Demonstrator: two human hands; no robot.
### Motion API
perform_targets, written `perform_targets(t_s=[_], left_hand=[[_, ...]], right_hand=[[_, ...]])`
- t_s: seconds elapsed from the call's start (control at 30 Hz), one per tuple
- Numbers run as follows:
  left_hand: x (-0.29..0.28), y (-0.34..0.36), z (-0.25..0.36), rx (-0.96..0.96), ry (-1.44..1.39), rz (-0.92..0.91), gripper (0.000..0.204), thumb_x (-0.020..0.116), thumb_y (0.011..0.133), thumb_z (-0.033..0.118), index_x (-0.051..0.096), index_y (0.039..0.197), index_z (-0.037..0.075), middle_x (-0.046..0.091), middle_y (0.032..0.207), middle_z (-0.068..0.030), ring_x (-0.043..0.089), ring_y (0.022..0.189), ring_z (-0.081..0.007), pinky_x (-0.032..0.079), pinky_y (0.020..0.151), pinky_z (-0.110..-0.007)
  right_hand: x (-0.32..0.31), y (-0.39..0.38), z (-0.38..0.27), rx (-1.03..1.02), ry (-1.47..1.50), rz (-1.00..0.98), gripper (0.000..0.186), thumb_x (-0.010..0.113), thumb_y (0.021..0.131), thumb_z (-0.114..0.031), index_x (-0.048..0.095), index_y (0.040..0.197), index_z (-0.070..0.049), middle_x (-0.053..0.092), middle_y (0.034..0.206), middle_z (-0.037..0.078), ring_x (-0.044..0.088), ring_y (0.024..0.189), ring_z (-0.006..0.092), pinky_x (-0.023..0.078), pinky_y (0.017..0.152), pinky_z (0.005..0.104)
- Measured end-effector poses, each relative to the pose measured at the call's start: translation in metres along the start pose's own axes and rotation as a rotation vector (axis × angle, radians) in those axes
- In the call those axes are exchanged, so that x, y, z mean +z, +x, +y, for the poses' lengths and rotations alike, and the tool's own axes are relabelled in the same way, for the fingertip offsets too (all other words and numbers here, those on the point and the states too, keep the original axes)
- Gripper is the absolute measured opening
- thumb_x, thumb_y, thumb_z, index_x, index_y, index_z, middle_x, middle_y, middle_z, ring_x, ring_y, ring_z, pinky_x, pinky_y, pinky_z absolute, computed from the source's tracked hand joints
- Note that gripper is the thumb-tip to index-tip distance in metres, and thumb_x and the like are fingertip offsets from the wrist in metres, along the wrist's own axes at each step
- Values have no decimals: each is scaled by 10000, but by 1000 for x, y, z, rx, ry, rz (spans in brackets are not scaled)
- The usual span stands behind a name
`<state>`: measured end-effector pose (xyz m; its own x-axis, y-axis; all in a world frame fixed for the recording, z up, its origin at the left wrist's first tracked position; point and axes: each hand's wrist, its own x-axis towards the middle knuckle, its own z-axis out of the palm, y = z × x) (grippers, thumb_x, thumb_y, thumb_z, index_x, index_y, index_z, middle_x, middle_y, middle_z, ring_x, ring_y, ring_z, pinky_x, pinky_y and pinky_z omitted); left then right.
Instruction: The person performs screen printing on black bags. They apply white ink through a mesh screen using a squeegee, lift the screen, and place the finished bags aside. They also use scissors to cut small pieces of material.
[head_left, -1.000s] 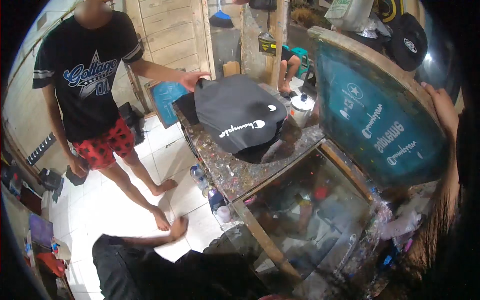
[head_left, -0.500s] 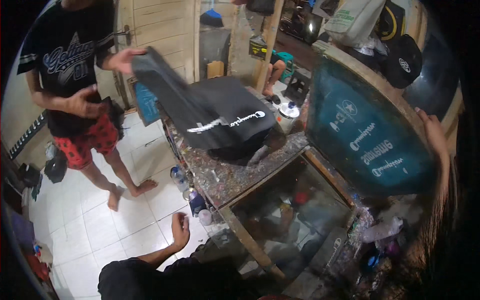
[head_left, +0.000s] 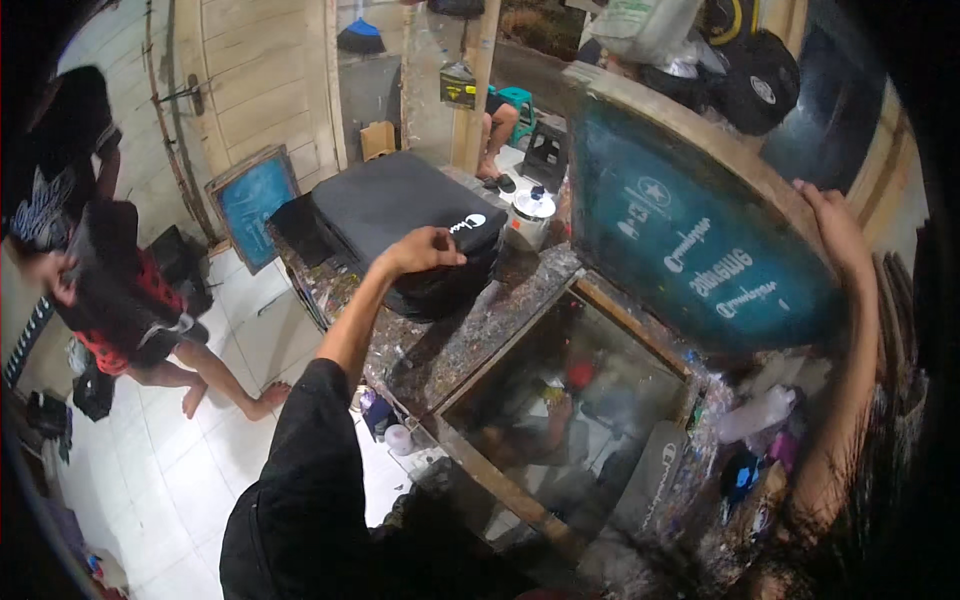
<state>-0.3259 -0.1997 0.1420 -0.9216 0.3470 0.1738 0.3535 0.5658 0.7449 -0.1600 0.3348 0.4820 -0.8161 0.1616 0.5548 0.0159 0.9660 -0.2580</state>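
Observation:
My left hand (head_left: 428, 250) reaches forward over a stack of black fabric pieces (head_left: 385, 205). Its thumb and fingers are pinched at the stack's near edge, beside white lettering on the top piece. At the right, my right hand (head_left: 835, 232) grips the outer edge of a wooden-framed printing screen (head_left: 640, 245), which stands tilted up. Blue-green mesh with pale lettering and a star design fills this frame. Below it, a glass pane (head_left: 510, 400) sits in a wooden surround on the worktable. A dark piece with white lettering (head_left: 655, 475) lies by the pane's right side.
At the left, a person (head_left: 140, 290) bends with dark cloth at their hands. A white tub (head_left: 530, 218) stands behind the stack. A smaller blue screen (head_left: 252, 207) leans by the door. Bottles and clutter crowd the table's right side; a black cap (head_left: 755, 80) hangs behind the raised screen.
The other person has carried a black piece off the stack to the left. My left hand has risen from beside the table to the stack. My right hand stays on the raised screen.

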Motion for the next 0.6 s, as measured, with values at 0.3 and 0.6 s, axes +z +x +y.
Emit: perform_targets(t_s=[0.3, 0.6], left_hand=[[41, -32, 91, 310, 770, -51, 149, 632, 814, 23, 670, 954, -12, 668, 819, -301, 674, 799, -464, 549, 699, -529], [260, -151, 134, 746, 435, -377, 448, 523, 1031, 379, 572, 1399, 128, 484, 1488, -153, 385, 1417, -409, 325, 1110, -593]], right_hand=[[-12, 18, 27, -143, -111, -115, 573, 486, 977, -483, 678, 1143, 30, 709, 1051, 256, 667, 1008, 330, 456, 974, 453], [-13, -15, -11, -288, -307, -67, 451, 484, 1000, -450, 692, 1295, -180, 628, 1373, 196, 604, 1226, 353, 439, 1034, 477]])
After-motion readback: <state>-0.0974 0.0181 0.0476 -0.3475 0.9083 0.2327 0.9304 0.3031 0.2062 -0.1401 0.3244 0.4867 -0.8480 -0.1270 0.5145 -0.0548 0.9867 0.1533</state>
